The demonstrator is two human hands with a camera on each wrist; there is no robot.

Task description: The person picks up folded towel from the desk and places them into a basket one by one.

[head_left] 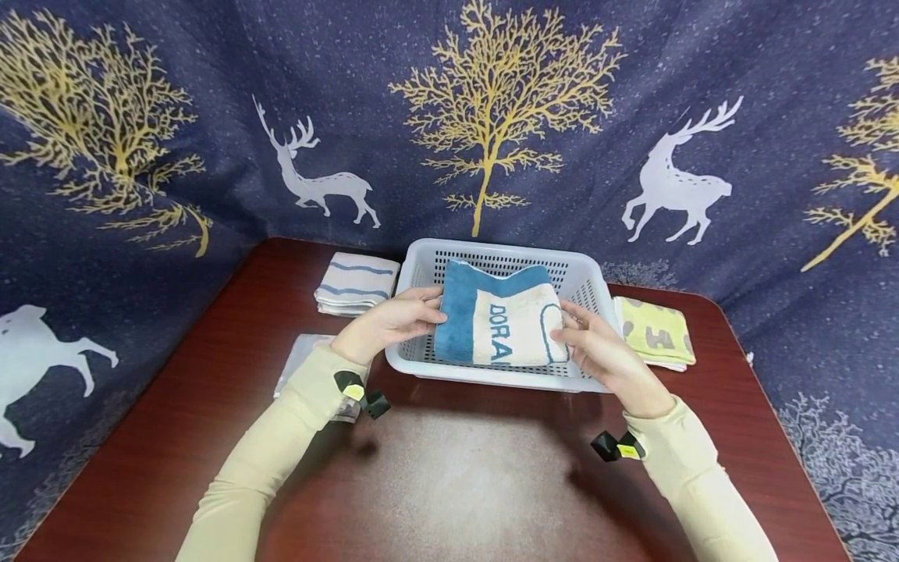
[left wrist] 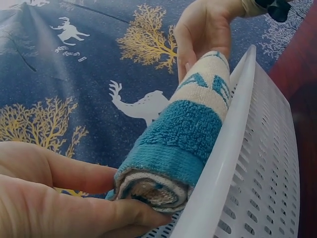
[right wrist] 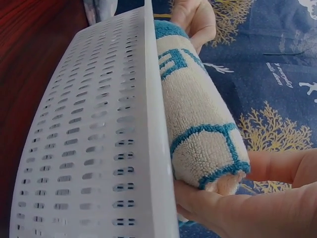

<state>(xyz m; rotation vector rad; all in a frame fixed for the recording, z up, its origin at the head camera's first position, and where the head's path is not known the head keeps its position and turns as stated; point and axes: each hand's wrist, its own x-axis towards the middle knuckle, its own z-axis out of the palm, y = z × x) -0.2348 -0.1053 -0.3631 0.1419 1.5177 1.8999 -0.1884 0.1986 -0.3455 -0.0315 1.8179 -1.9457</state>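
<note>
Towel — hands gripping opposite ends.

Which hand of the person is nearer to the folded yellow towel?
Right. The right hand, holding one end of the blue-and-white towel, is just left of the folded yellow towel. The left hand is farther away, at the opposite end.

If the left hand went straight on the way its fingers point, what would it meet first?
The blue-and-white towel, whose end the left hand pinches. Beyond, probably the right hand at the opposite end, though depth is hard to judge.
</note>
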